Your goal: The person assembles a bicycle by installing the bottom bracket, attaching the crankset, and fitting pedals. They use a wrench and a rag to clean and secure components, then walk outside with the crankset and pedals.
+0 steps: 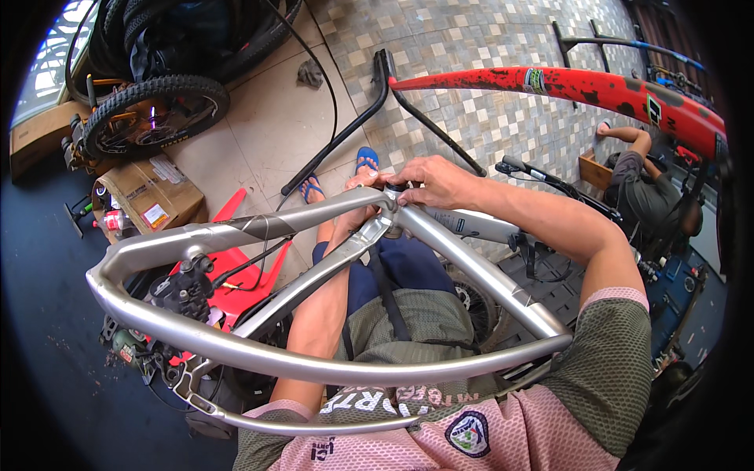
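Observation:
A bare silver bicycle frame (236,353) lies across my lap and in front of my chest. My right hand (440,180) reaches over to the tube junction at its far end, with fingers bent round a small dark round part (395,189) on the tube's end. My left hand (355,213) comes up from beneath the frame to the same junction. It grips the frame there, partly hidden behind the silver tube, and some fingertips show beside the dark part.
A red stand post (487,79) with black legs (353,137) stands ahead. At left are a cardboard box (153,192), a knobby wheel (188,90) and a red plastic piece (243,263). Another person (640,188) crouches at far right near bicycle parts.

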Available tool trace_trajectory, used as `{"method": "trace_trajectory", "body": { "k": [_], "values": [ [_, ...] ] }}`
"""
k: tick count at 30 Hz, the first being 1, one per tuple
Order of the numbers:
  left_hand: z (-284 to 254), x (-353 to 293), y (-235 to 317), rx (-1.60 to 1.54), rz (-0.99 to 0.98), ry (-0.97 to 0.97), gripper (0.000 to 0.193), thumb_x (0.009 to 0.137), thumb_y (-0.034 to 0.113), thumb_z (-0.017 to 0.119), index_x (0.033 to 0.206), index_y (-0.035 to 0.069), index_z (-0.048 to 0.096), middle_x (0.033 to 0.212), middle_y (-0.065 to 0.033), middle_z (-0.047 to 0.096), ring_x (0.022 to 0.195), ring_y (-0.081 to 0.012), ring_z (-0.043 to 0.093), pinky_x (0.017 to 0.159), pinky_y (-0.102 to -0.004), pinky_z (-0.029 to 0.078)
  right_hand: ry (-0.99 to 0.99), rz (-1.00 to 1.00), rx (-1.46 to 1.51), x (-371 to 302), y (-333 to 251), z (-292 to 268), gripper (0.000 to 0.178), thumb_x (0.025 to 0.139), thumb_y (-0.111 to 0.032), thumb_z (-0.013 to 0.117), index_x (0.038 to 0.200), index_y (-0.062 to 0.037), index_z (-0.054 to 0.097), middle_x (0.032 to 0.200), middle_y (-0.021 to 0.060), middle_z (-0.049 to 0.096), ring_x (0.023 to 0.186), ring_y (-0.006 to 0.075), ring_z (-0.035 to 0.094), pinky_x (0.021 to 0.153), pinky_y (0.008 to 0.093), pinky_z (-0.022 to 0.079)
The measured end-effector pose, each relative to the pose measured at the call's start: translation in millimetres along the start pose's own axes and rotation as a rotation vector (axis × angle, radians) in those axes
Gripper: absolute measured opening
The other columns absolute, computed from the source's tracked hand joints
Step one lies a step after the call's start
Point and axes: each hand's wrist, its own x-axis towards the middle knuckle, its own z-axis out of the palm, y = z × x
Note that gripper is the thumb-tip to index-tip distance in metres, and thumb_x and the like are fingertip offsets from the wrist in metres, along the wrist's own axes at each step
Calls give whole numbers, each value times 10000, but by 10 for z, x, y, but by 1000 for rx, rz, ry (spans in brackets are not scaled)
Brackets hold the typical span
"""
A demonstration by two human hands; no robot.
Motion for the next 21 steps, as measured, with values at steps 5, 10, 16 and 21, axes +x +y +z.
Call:
{"method": "trace_trajectory", "body": {
  "k": [5, 10, 16, 21],
  "values": [
    [27, -13, 29, -55, -34, -4, 286, 1014, 239, 596, 1062, -34, 666, 1015, -130, 697, 896, -209, 680, 814, -332, 576, 2, 3, 21, 20, -5, -17, 403, 861, -220, 819, 1202, -20, 740, 1075, 191, 736, 1027, 372, 704, 908, 453, 554],
    [-28, -11, -16, -59, -34, 24, 265, 1003, 226, 609, 1071, -24, 664, 1027, -125, 695, 917, -215, 681, 829, -342, 573, -39, 7, 34, 49, 66, -25, 402, 864, -240, 823, 1192, -25, 738, 1079, 181, 742, 1034, 368, 704, 922, 453, 550],
    [-128, 15, -85, -53, -5, 31, 331, 987, 255, 631, 1103, -48, 697, 1079, -170, 724, 902, -245, 711, 776, -343, 599, -66, -25, 30, 73, 116, -25, 413, 867, -254, 822, 1209, -41, 732, 1088, 174, 746, 1045, 363, 705, 930, 453, 551],
    [-61, 22, -40, -48, -14, -4, 355, 999, 274, 609, 1098, -53, 704, 1080, -167, 723, 911, -249, 699, 821, -354, 581, -96, -32, 34, 98, 116, -51, 382, 869, -252, 818, 1182, -45, 747, 1088, 174, 746, 1050, 364, 705, 933, 451, 551]
  ]
}}
